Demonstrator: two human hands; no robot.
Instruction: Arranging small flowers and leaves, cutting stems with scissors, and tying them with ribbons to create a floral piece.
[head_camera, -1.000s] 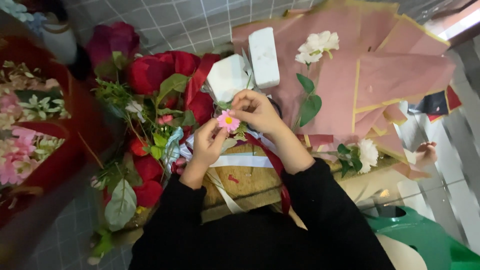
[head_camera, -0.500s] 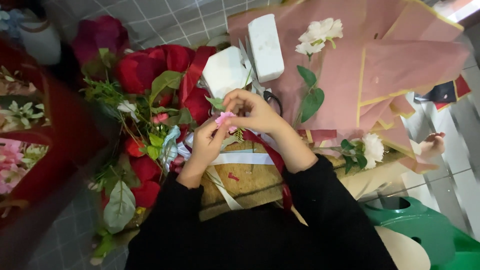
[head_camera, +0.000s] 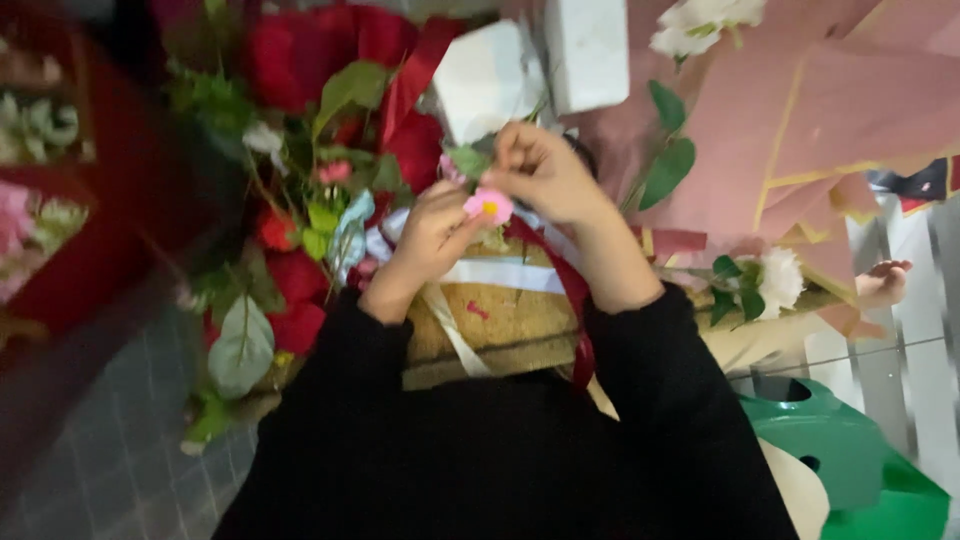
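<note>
Nearest to me, black sleeves (head_camera: 500, 450) fill the lower part of the view, and just beyond them a woven basket (head_camera: 510, 320) with a white ribbon (head_camera: 500, 275) and a red ribbon (head_camera: 570, 300) across it sits right under my wrists. Over the basket's far rim, my left hand (head_camera: 425, 240) and right hand (head_camera: 550, 180) meet on a small pink flower (head_camera: 488, 206) with a yellow centre. The left fingers curl around it from below; the right fingertips pinch at its top, beside a green leaf (head_camera: 468, 160). Both hands are closed on the bloom, none of the fingers loose.

My worry is the grip: the flower looks small and soft, so too tight a pinch could crush the petals or pull the head off its stem. The view is blurred, so I cannot tell how the stem sits between the fingers.

Left of the hands is a mass of red roses (head_camera: 330, 60) and foliage; a loose elbow could knock them. Beyond the hands lie white blocks (head_camera: 480, 75), then pink wrapping paper (head_camera: 830, 110) with a white flower (head_camera: 700, 20) at the far edge. At the right edge, another person's hand (head_camera: 885, 280) rests near a second white flower (head_camera: 775, 280).
</note>
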